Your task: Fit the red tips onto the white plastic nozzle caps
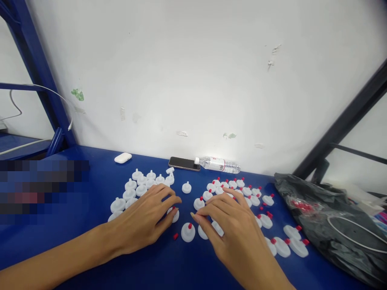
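My left hand (148,213) is curled around a white nozzle cap (175,216) with a red tip, its thumb in front and its fingers over the top. To its right, my right hand (232,221) has thumb and index fingertips pinched together; whatever may be between them is too small to make out. Between and below the hands stands another nozzle cap with a red tip (188,233). A loose red tip (175,236) lies beside it. A white cap without a tip (186,187) stands alone behind the hands. More caps sit partly hidden under the right hand.
Several untipped white caps (141,179) cluster at the left, and several red-tipped ones (292,231) spread at the right. Along the wall lie a white case (123,158), a phone (184,163) and a water bottle (217,164). A dark plastic bag (332,225) holds a clear packet of red pieces (304,205).
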Available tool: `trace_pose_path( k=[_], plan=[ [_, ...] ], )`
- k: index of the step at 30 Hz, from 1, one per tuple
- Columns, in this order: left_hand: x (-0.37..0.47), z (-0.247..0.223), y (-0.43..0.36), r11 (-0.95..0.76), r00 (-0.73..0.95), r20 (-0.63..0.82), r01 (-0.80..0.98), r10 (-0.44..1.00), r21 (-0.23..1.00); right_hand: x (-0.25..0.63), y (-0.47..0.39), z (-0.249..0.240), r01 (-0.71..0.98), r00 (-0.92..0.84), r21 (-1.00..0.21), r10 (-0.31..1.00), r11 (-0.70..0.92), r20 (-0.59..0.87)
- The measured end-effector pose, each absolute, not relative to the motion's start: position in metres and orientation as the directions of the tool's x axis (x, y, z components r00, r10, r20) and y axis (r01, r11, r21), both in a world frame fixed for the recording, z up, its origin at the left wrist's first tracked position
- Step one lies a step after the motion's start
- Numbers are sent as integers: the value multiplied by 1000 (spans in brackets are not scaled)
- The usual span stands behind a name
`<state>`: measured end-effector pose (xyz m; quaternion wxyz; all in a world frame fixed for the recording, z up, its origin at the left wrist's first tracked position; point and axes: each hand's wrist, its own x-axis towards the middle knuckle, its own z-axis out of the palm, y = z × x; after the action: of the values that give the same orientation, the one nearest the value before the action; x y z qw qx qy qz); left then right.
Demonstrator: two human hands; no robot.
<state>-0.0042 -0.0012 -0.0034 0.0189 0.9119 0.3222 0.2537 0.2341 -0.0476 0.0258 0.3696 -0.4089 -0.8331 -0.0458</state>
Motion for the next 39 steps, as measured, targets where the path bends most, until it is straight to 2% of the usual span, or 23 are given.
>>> trace_pose_path(
  k=[3,8,11,16,21,24,28,31,32,34,36,39],
  plan=[
    [-1,1,-9,-827,708,436,526,556,200,233,-47,26,718,-371,-228,639,658,674],
    [0,-8,-14,-862,826,246,488,507,136,237,-46,26,764,-349,-245,701,598,622],
    [-1,-14,-14,-877,854,203,476,480,70,243,-37,30,815,-350,-230,769,531,535],
    [0,-17,-11,-895,872,216,445,440,30,237,8,44,886,-411,-92,860,455,301],
    [1,-20,-8,-897,876,202,439,439,47,215,68,41,858,-461,-144,863,493,204],
    [0,-23,-9,-896,873,214,443,439,31,210,78,40,839,-464,-201,857,506,223],
    [-1,-22,-9,-893,841,327,450,431,20,219,50,52,822,-391,-289,855,491,340],
    [-1,-18,-6,-883,768,446,449,460,137,230,11,62,781,-337,-390,855,487,393],
    [-1,-16,-6,-870,727,483,443,489,215,232,-2,63,732,-305,-478,861,486,407],
    [1,-11,-5,-818,620,535,414,574,399,236,-24,62,689,-259,-550,870,471,420],
    [4,-6,-5,-724,515,519,375,682,578,238,-40,54,680,-235,-567,870,466,434],
    [7,-1,-7,-544,410,403,327,818,773,236,-49,36,678,-257,-547,856,491,449]
  ],
)
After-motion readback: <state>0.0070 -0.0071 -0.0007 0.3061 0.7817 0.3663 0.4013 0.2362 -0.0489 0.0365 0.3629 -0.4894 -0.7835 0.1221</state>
